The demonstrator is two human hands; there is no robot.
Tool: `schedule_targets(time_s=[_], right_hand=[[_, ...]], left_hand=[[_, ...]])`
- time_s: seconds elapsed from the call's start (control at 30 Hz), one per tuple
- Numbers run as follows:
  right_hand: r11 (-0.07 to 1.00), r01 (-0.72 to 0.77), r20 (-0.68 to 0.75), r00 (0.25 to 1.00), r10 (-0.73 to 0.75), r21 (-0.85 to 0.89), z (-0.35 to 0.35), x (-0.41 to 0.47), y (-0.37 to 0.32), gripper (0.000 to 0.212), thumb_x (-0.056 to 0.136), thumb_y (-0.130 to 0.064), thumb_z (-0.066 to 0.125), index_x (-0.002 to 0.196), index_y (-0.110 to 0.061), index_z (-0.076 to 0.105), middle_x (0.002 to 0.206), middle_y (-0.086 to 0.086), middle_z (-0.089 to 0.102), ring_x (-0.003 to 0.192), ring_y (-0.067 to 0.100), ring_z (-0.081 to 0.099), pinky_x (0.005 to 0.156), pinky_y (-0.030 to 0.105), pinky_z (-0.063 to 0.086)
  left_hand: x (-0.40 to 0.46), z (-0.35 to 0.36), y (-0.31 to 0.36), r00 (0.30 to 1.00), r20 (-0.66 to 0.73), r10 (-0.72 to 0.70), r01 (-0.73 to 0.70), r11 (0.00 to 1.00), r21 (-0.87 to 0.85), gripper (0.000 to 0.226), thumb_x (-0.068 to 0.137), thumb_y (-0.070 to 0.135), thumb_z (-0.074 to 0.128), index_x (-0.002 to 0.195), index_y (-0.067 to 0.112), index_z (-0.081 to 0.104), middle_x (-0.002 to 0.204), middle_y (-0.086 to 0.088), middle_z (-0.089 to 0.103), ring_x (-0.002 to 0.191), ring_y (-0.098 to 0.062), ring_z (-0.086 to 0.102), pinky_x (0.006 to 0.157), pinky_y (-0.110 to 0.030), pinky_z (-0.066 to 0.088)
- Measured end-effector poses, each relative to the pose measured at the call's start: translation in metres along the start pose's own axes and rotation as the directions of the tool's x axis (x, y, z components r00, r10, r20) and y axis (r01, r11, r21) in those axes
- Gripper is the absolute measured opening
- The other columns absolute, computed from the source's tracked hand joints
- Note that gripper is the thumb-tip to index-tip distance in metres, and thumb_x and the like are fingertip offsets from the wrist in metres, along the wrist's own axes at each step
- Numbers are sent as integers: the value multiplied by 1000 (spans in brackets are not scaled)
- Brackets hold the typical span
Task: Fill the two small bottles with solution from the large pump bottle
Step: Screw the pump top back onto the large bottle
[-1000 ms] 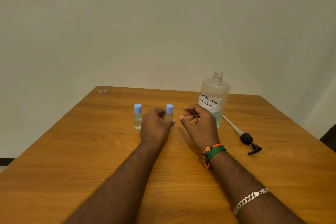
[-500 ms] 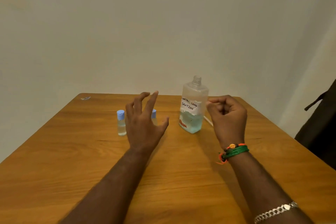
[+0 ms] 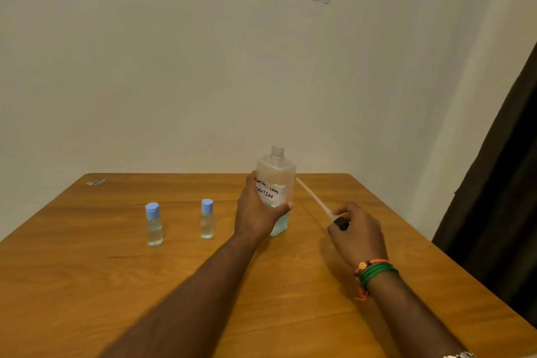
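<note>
On the wooden table, everything sat in a loose row, best placed against the large bottle near the far edge. Farthest left of it lay a small clear scrap by the table's far left corner. Nearer, well left of the large bottle, stood the first small bottle, upright, blue cap on, clear liquid inside. The second small bottle stood between that one and the large bottle, also capped and upright. The left hand was wrapped around the large bottle's left side and front, fingers clamped on it — thumb across the front under the handwritten label. The large bottle stood upright, its threaded neck uncapped, with pale blue-green liquid low in its body. Just right of it, the pump head was gripped in the closed right hand, its white dip tube slanting back toward the bottle's base — apart from the neck. Green and orange cords circled that wrist.
</note>
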State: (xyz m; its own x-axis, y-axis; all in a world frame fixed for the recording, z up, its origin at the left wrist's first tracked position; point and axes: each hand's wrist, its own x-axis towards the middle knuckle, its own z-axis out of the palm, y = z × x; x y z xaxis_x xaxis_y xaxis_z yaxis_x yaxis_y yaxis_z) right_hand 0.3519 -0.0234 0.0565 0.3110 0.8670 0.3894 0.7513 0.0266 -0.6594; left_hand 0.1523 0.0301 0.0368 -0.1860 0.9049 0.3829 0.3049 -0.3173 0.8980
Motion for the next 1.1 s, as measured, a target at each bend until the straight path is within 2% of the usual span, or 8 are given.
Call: schedule_targets(time_s=[0.13, 0.23, 0.3, 0.5, 0.63, 0.77, 0.97, 1.1], right_hand=[[894, 120, -290, 957, 12, 432, -43, 7, -22, 22, 78, -11, 77, 95, -23, 68, 93, -1, 69, 77, -1, 63, 58, 9, 45], [690, 141, -269, 960, 80, 710, -68, 6, -51, 25, 79, -12, 81, 101, -20, 72, 97, 3, 69, 75, 16, 65, 62, 29, 55], [669, 129, -202, 979, 32, 732, -79, 2, -69, 23, 79, -13, 82, 99, -20, 74, 95, 4, 70, 71, 17, 64, 60, 31, 56], [875, 178, -54, 984, -173, 450, -93, -12, -106, 22, 79, -27, 82, 99, -31, 76, 95, -8, 71, 88, 19, 68, 82, 47, 60], [838, 170, -96, 985, -141, 519, -100, -12, -117, 35, 79, -27, 83, 105, -31, 60, 101, 4, 69, 81, 26, 70, 72, 46, 61], [627, 10, 37, 997, -61, 779, -96, -6, -121, 14, 89, -12, 74, 100, -18, 69, 94, 10, 71, 74, 19, 69, 65, 31, 57], [247, -379, 396, 918, -21, 892, -88, 0, -116, 19, 99, -13, 56, 112, -6, 68, 110, 23, 67, 91, 26, 75, 83, 32, 61], [86, -442, 450, 886, -116, 893, -83, -2, -112, 31, 87, -14, 62, 115, -2, 63, 116, 24, 58, 105, 40, 71, 97, 40, 56]], left_hand=[[-13, -3, -2, 996, -51, 67, -69, 997, -23, 94, 67, 29, 101, 144, 29, 46, 135, 6, 65, 125, -18, 63, 101, -39, 56], [-31, -5, -5, 992, -72, 103, -107, 993, -51, 93, 64, 37, 102, 139, 41, 46, 132, 12, 66, 121, -12, 64, 100, -43, 59], [-45, -7, -6, 991, -86, 100, -108, 989, -99, 94, 60, 46, 101, 137, 47, 47, 133, 17, 66, 122, -9, 64, 100, -45, 59], [-63, -18, -14, 988, -70, 139, -141, 989, -31, 115, 58, 55, 100, 152, 52, 35, 149, 27, 51, 136, 5, 50, 109, -25, 49], [-65, -23, -15, 994, -54, 100, -103, 993, -64, 116, 59, 48, 102, 152, 53, 34, 148, 28, 52, 133, 13, 47, 105, -19, 49], [-68, -23, -13, 990, -52, 131, -132, 991, -25, 104, 64, 46, 100, 137, 74, 31, 135, 47, 50, 127, 25, 44, 94, -4, 45], [-67, -22, -16, 988, -56, 143, -146, 988, -47, 104, 65, 45, 100, 147, 54, 37, 140, 34, 53, 129, 18, 47, 101, -12, 45], [-66, -22, -17, 988, -58, 143, -146, 988, -49, 104, 65, 44, 100, 151, 44, 41, 145, 25, 55, 133, 5, 52, 107, -24, 50]])
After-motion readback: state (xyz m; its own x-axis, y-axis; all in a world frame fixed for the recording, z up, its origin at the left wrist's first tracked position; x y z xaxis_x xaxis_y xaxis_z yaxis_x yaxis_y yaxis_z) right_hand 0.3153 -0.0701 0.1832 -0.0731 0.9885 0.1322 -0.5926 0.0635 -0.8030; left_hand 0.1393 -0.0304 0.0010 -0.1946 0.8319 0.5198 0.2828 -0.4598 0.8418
